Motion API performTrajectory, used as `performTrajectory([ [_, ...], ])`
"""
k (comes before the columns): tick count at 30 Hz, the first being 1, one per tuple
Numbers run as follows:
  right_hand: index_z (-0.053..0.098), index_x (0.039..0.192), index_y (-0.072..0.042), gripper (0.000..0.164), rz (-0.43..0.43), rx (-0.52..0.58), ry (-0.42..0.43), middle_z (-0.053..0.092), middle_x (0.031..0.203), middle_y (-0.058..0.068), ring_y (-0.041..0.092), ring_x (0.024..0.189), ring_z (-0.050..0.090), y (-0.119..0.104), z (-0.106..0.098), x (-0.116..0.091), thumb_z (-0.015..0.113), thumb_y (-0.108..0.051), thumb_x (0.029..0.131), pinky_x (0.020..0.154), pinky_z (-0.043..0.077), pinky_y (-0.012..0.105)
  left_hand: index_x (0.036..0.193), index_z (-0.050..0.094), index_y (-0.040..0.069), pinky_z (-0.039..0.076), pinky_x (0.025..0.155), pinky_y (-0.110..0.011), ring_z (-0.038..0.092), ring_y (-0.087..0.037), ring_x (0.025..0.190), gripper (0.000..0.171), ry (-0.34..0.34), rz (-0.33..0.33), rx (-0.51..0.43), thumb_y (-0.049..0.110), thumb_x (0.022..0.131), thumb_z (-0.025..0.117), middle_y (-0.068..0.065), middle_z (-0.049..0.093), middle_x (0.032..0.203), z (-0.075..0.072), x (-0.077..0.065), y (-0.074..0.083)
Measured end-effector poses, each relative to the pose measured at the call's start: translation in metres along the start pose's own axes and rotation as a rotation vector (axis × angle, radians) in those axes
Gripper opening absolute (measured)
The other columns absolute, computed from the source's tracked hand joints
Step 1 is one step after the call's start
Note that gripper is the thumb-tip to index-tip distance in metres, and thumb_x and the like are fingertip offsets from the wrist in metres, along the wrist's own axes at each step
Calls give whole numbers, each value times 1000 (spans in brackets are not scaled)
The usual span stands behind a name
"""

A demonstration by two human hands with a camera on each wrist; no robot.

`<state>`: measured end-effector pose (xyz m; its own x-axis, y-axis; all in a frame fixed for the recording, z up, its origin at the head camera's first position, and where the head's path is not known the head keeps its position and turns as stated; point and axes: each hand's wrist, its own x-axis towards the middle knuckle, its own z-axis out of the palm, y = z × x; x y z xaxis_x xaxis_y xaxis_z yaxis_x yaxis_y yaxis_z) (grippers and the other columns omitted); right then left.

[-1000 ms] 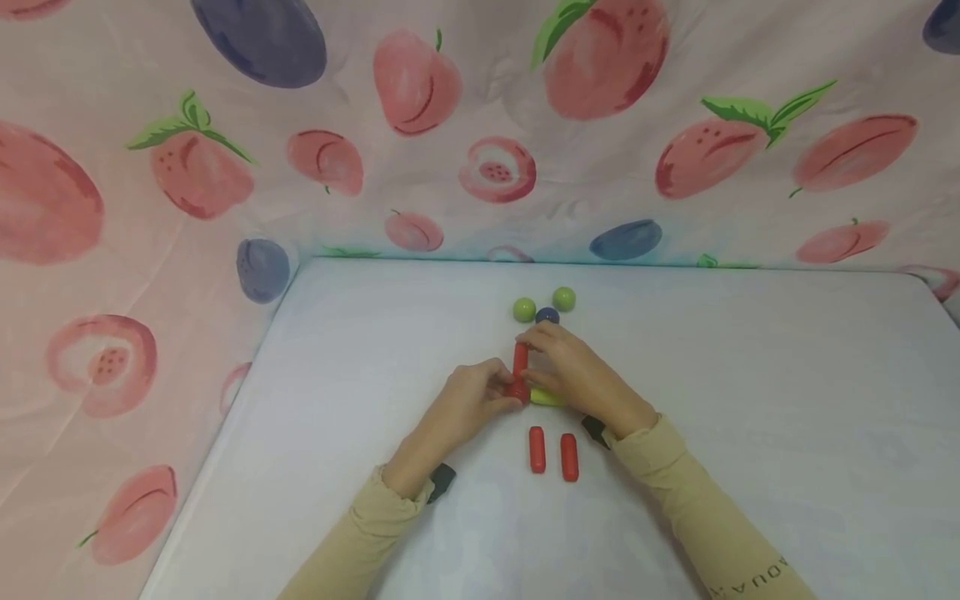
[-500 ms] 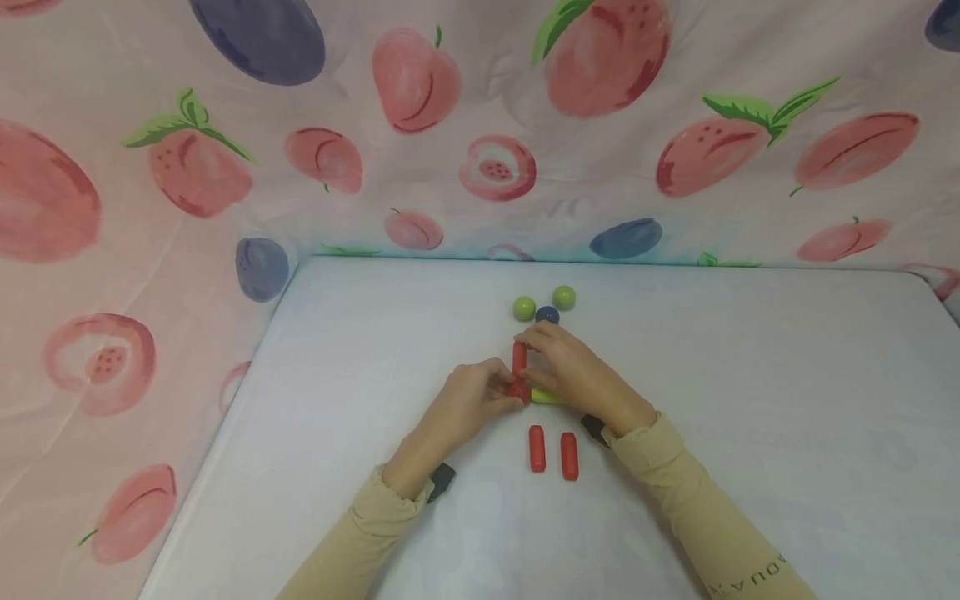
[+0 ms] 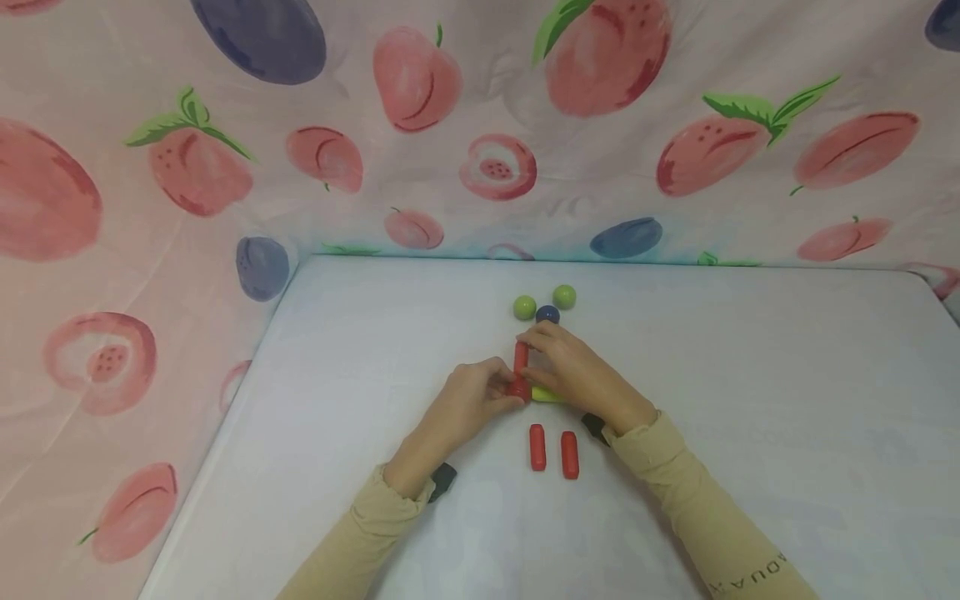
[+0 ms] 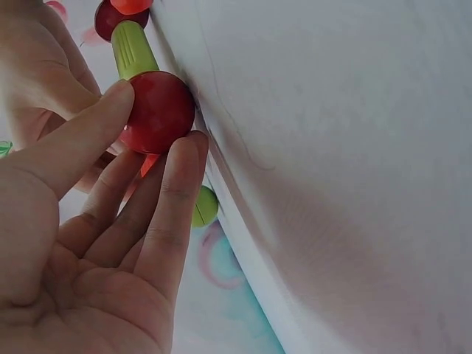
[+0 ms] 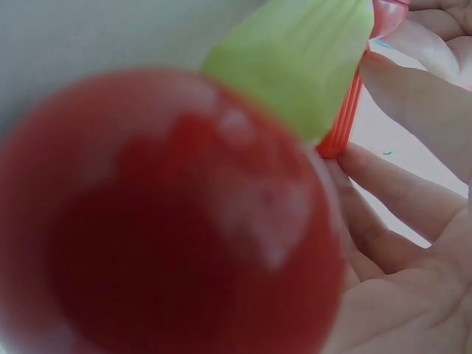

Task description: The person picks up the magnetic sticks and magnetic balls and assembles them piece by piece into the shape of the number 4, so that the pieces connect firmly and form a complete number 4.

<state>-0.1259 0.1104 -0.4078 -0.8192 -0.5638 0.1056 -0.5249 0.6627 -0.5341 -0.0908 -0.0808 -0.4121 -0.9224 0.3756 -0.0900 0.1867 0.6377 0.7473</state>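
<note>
We see a pale pink cloth (image 3: 435, 183) printed with peaches and dark plums filling the upper half and left side of the head view. Below it spreads a white table (image 3: 787, 375).

Two forearms in beige sleeves enter from the bottom edge, the left sleeve (image 3: 352, 533) at lower centre-left, the right sleeve (image 3: 697, 492) at lower right. Dark capital letters run along the right sleeve near the bottom edge, upside down to us; we cannot read the whole word with certainty.

The hands meet just below the frame's centre. The right hand (image 3: 581, 375) reaches in from the right, fingers bent, pinching an upright-looking red rod (image 3: 521, 360) between thumb and fingertips. The left hand (image 3: 471, 398) comes from the left, thumb and fingertips clamped on a red ball (image 3: 519, 390) at that rod's lower end.

A green rod (image 3: 546, 396) meets the same ball, its other end hidden by the right hand; the left wrist view shows a second red ball (image 4: 107, 21) there, at upper left.

Below the hands lie a loose red rod (image 3: 537, 447) and, just right, another loose red rod (image 3: 570, 455). Above them sit a left green ball (image 3: 524, 307), a right green ball (image 3: 564, 297) and a blue ball (image 3: 547, 315), which the right hand's fingers partly cover.
</note>
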Motion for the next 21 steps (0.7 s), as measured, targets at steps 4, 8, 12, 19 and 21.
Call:
performTrajectory([
  [4, 60, 128, 2, 46, 10, 0, -11, 59, 116, 14, 26, 105, 59, -1, -1, 0, 77, -13, 87, 97, 53, 42, 103, 69, 8, 57, 78, -23, 70, -9, 82, 22, 4, 5, 1, 16, 85, 79, -1, 75, 93, 0, 0, 0],
  [8, 60, 129, 1, 48, 22, -15, -12, 59, 120, 14, 26, 109, 58, -2, -1, -1, 77, -14, 87, 99, 52, 43, 103, 69, 8, 57, 78, -23, 70, -9, 82, 22, 7, 8, -1, 16, 85, 79, -1, 75, 94, 0, 0, 0],
  [12, 60, 130, -2, 49, 51, -41, -15, 58, 124, 13, 26, 114, 57, -3, -3, -2, 78, -17, 87, 101, 51, 42, 104, 69, 8, 57, 78, -23, 70, -9, 82, 22, 6, 7, -6, 16, 85, 79, -1, 75, 93, 0, -1, 0],
  [19, 60, 131, -4, 48, 66, -67, 2, 57, 129, 12, 26, 121, 55, -7, -9, -11, 76, -17, 88, 103, 49, 42, 104, 70, 8, 57, 79, -24, 70, -9, 82, 22, 7, 12, -16, 16, 85, 79, -1, 75, 91, -1, -1, 0],
  [21, 60, 131, -5, 48, 59, -68, 9, 57, 128, 11, 26, 121, 54, -9, -11, -15, 77, -16, 88, 103, 49, 42, 104, 70, 9, 57, 80, -24, 69, -9, 82, 22, 6, 4, -19, 16, 85, 79, 0, 75, 91, -2, -2, 1],
])
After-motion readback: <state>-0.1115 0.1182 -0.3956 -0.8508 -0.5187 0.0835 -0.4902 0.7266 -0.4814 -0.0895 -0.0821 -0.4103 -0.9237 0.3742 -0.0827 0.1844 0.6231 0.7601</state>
